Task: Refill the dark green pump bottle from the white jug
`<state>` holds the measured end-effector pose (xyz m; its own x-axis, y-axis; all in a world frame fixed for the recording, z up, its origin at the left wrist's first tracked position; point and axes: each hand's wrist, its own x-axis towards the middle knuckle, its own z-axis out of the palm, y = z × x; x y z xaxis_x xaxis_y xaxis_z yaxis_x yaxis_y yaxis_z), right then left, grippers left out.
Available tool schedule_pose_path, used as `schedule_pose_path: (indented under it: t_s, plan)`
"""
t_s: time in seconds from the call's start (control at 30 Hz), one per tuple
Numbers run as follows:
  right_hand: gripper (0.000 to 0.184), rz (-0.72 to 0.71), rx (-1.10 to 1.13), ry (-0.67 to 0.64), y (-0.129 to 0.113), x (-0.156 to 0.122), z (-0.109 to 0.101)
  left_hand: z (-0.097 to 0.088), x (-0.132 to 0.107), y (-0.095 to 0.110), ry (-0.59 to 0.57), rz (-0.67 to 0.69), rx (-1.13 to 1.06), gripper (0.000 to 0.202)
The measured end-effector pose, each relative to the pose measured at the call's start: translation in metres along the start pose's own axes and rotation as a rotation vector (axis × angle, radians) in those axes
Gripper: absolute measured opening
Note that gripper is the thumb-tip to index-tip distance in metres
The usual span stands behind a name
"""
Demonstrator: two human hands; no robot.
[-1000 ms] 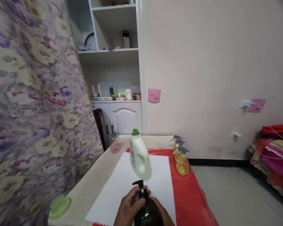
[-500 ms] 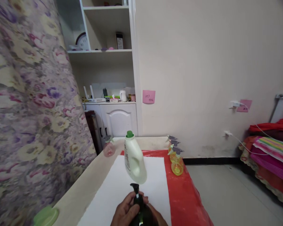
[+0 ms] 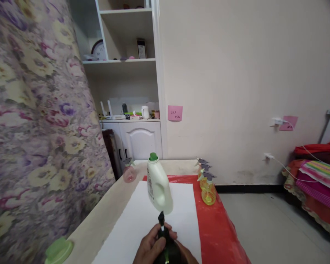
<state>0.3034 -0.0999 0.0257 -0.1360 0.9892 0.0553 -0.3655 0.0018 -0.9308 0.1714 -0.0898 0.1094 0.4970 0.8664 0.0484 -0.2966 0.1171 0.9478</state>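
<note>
A dark pump bottle [image 3: 167,253] stands at the bottom of the head view, partly cut off by the lower edge. My left hand [image 3: 150,245] is closed round the black pump collar, its thumb and fingers gripping just under the nozzle. Along the bottle's right side my right hand [image 3: 186,253] is wrapped, mostly hidden by the bottle and the frame edge. Beyond them, a pale green detergent jug [image 3: 160,187] with a green cap stands upright on a white sheet [image 3: 181,216].
Yellow spray bottles [image 3: 208,193] line the right side on a red cover [image 3: 214,231]. A pink spray bottle [image 3: 129,173] stands at the far left corner. A green soap dish [image 3: 59,250] lies near left, by a floral curtain [image 3: 44,146].
The pump's nozzle has turned: it pointed left before and now looks narrower, seen nearly end-on. Both hands still hold the bottle. The whole view has shifted slightly.
</note>
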Motion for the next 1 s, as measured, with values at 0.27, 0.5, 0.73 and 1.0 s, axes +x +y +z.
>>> schedule_pose_path:
  t_s: [0.27, 0.5, 0.73, 1.0]
  plan:
    - [0.067, -0.126, -0.007, 0.045, -0.007, -0.009, 0.013, 0.0, 0.001, -0.012, 0.345, 0.114, 0.281, 0.043]
    - [0.072, 0.05, -0.046, -0.004, -0.01, -0.008, 0.004, -0.004, 0.004, -0.004, 0.063, 0.006, 0.047, 0.043]
    - [0.063, -0.041, 0.01, -0.019, -0.007, -0.009, 0.007, -0.001, -0.001, -0.007, 0.28, 0.059, 0.256, 0.046]
    - [0.069, 0.109, 0.118, -0.048, -0.002, -0.004, 0.006, -0.002, -0.002, 0.002, 0.081, -0.029, 0.061, 0.037]
